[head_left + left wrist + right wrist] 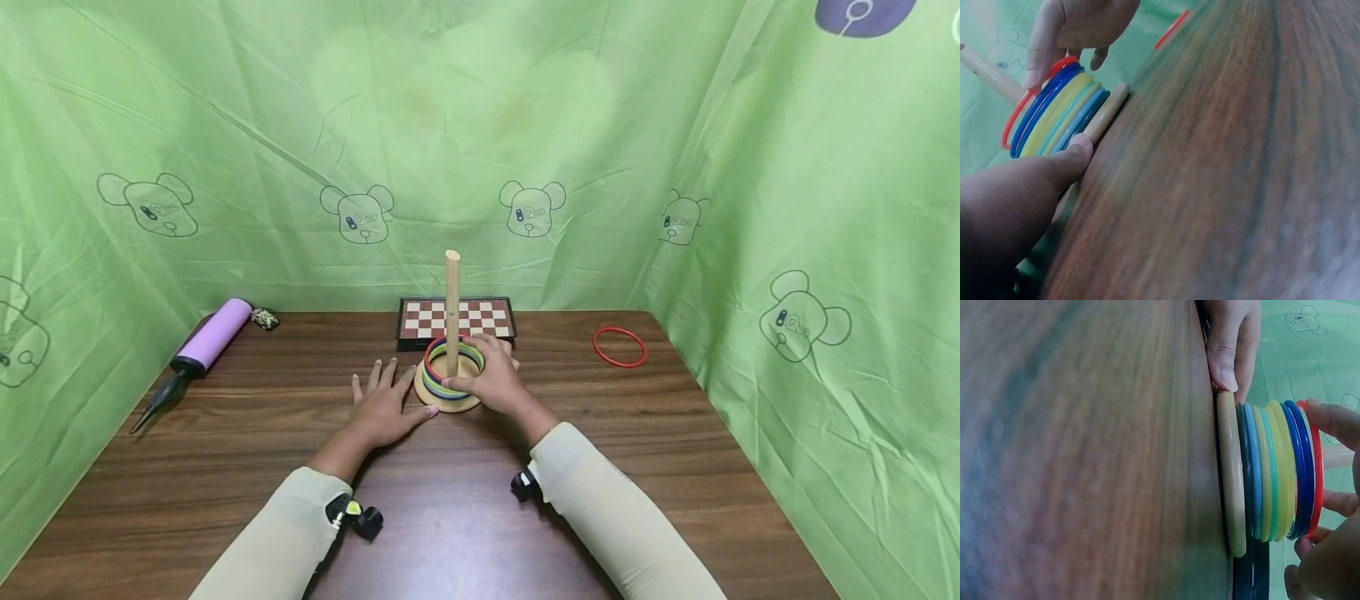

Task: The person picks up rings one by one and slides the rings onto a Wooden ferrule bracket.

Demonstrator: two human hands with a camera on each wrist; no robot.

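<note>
A wooden post [452, 308] stands upright on a round wooden base [1231, 481]. Around it lies a stack of coloured rings: dark blue ones [1298, 469], yellow ones [1282, 469], turquoise, light blue and others lower down. The topmost is a red ring [1317, 487], slightly tilted in the left wrist view. My right hand [495, 379] pinches this red ring at its rim, thumb on the near side and fingers across. My left hand [381, 412] rests on the table with fingers spread, its thumb touching the edge of the base.
Another red ring [619, 347] lies on the table [450, 542] at the right. Behind the post is a chequered board [423, 321]. A purple hand pump [216, 335] and a small patterned item [265, 318] lie at the left. Green cloth [450, 125] surrounds the table.
</note>
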